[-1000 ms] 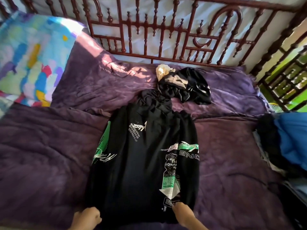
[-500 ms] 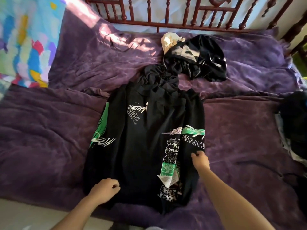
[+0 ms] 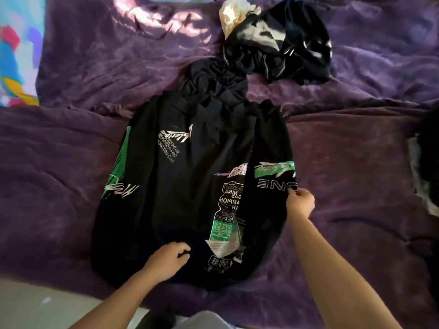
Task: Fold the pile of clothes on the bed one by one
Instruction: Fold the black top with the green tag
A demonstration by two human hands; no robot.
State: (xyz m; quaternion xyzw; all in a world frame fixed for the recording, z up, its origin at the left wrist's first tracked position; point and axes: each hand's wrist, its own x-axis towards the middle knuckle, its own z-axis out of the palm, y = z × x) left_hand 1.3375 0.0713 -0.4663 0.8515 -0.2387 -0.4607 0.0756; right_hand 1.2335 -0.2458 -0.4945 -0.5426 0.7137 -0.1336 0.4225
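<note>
Purple plush blanket (image 3: 71,167) covered the bed across the whole view, creased, with a sun patch at the far side. One black hooded sweatshirt with green and white printed graphics (image 3: 190,191) lay spread flat at the centre of the blanket, hood bunched at the far end and hem nearest the person. Left hand (image 3: 166,257) sat on the lower body of the sweatshirt, fingers curled into the black fabric and gripping a fold of it. Right hand (image 3: 300,203) pinched the sweatshirt's right-side edge just below the printed lettering, fingers closed on the cloth. One crumpled black garment with white streaks (image 3: 285,43) lay beyond the hood, touching it, with a crumpled cream cloth (image 3: 234,16) against its far left side. Multicoloured patterned fabric (image 3: 16,55) occupied the far left edge; a dark heap of clothing (image 3: 427,167) sat at the right edge, well apart from the sweatshirt
</note>
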